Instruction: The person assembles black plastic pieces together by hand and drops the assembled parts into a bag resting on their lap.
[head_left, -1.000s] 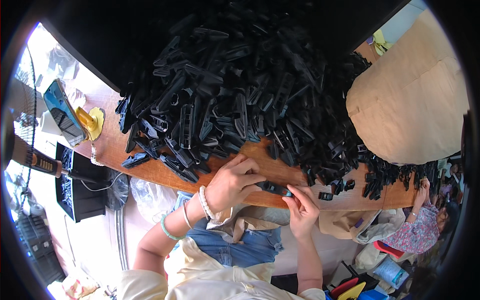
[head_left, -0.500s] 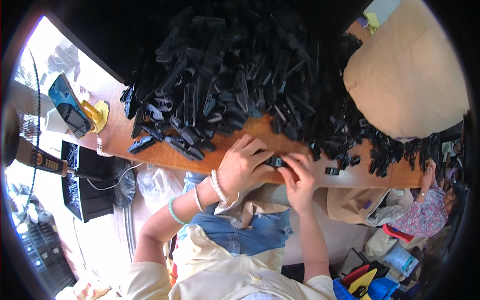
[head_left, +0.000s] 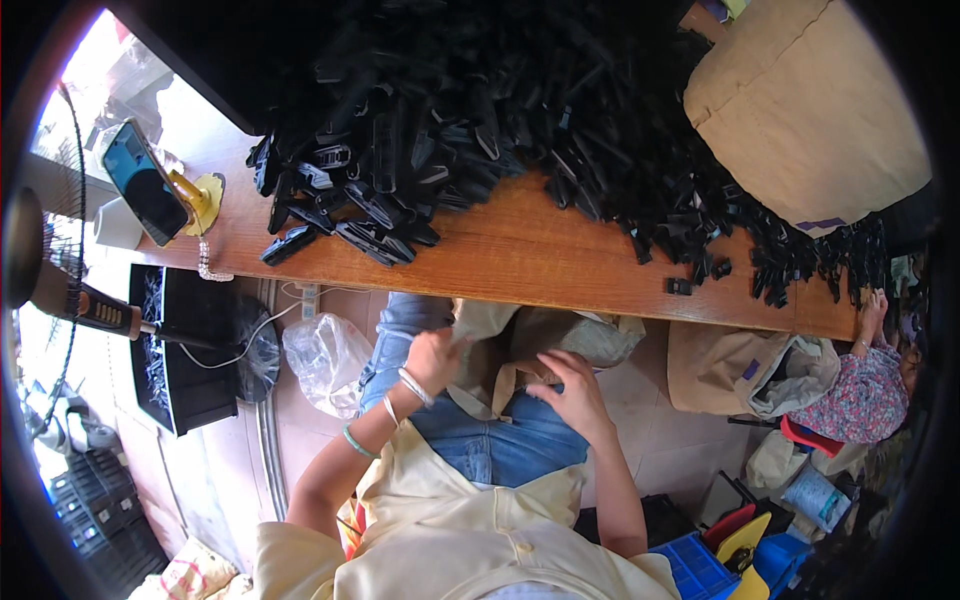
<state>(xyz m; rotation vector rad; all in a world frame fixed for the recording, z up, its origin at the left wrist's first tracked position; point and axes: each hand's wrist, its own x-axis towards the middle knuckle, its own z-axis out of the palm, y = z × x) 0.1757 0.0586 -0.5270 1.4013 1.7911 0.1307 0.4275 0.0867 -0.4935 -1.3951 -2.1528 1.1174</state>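
Between both hands (head_left: 436,362) (head_left: 576,398), tan sack (head_left: 482,374), contents unclear

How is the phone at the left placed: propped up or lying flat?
Propped up: the phone leans against a yellow stand on the wooden table.

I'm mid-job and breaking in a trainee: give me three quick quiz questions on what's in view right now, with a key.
1. True or false: the black parts lie piled on the tabletop, while the left hand and right hand are both off it.
2. The bracelets are on the person's: A) right side; B) left side; C) both sides.
3. Fill in the colour: the phone is propped on a ____ stand.
Key: 1. True. 2. B. 3. Yellow.
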